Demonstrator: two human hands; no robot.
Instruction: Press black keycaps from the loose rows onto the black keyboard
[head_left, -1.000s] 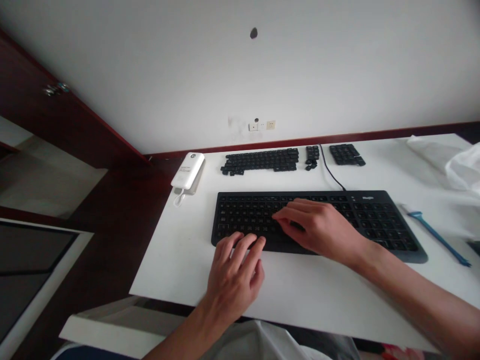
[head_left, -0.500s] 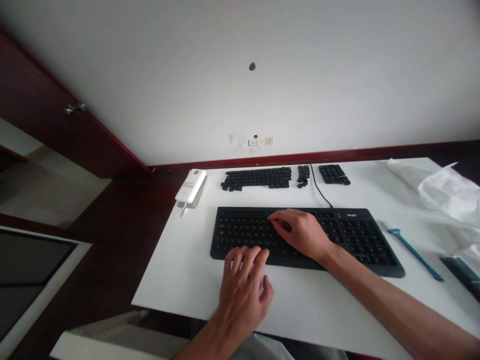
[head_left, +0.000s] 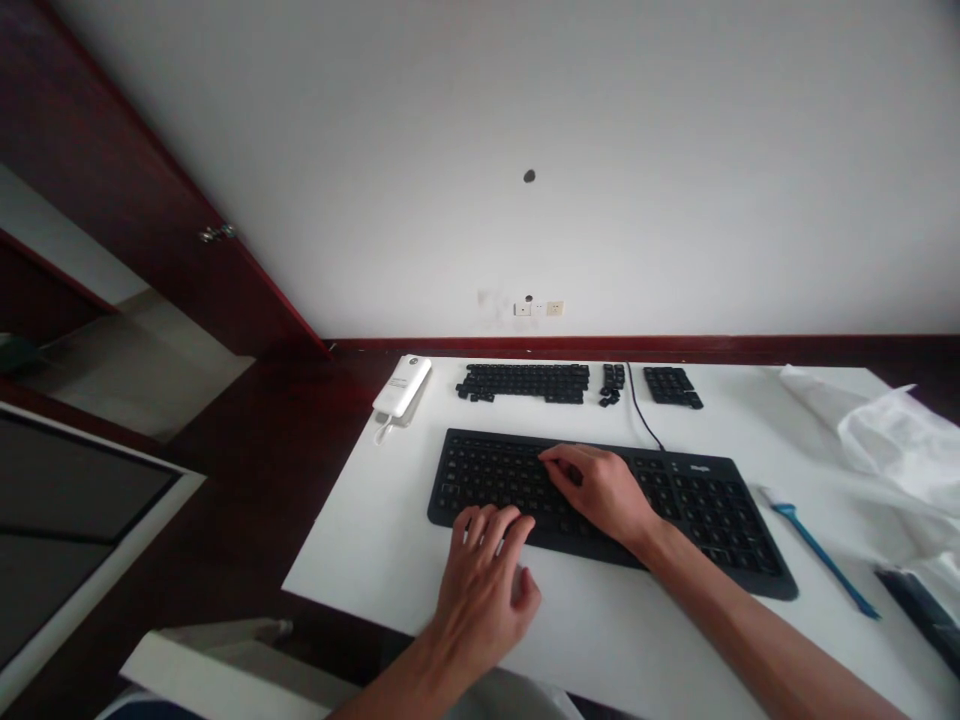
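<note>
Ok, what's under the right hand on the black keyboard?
The right hand rests over the middle of the black plastic keyboard, its fingers on the black keys. The keys beneath the palm are covered and cannot be seen.

The scene is viewed from the person's head, facing forward and down from close above, with the keyboard [head_left: 712, 515] and tabletop [head_left: 360, 575] low in frame and the wall [head_left: 675, 200] beyond.

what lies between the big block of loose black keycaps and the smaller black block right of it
The head view shows a small cluster of black keycaps and a thin black cable between the big block and the smaller block.
</note>
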